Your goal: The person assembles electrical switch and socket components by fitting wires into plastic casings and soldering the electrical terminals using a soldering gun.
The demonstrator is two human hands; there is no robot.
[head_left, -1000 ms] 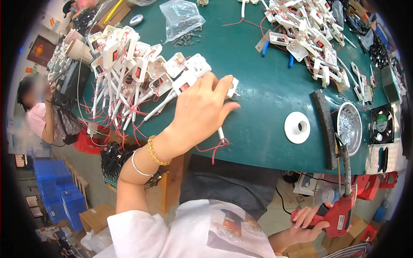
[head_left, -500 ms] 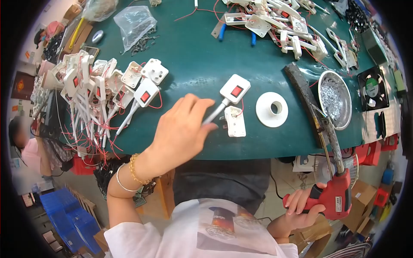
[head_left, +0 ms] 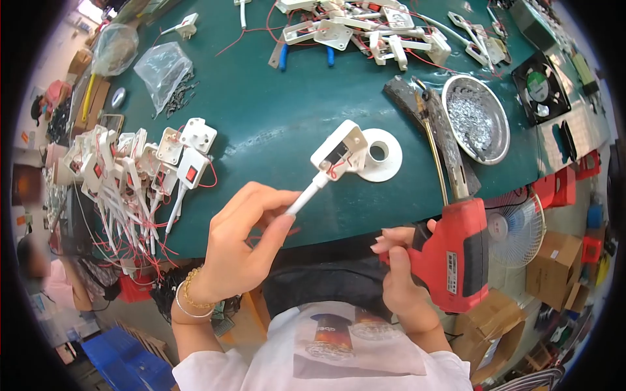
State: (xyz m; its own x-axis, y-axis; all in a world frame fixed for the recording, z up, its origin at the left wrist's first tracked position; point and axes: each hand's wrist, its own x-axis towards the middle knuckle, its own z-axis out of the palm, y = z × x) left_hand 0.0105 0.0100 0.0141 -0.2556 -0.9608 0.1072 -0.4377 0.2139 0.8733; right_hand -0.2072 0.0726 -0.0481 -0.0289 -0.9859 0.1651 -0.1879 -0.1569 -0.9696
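Note:
My left hand (head_left: 244, 238) pinches the white stem of a small white switch housing (head_left: 319, 163) and lifts it over the table. The housing's hollow side faces up, showing a black switch body and thin red wires inside. At its right edge is a smaller white piece, partly merged in view with the white flanged ring (head_left: 390, 171) behind. On the right, my right hand (head_left: 405, 277) is closed round the handle of a red soldering gun (head_left: 456, 257). The gun's thin metal tip points away, alongside a dark bar (head_left: 450, 146).
A pile of white switch housings (head_left: 117, 176) with red wires lies left, another (head_left: 365, 32) at the back. Blue-handled pliers (head_left: 283, 57) lie near it. A metal bowl (head_left: 503, 146) of silvery bits and a black fan (head_left: 541, 88) are right. A plastic bag (head_left: 163, 72) lies back left.
My left hand has picked up the switch housing and turned it hollow side up. The soldering gun in my right hand has moved left and up to the table edge. The view has shifted.

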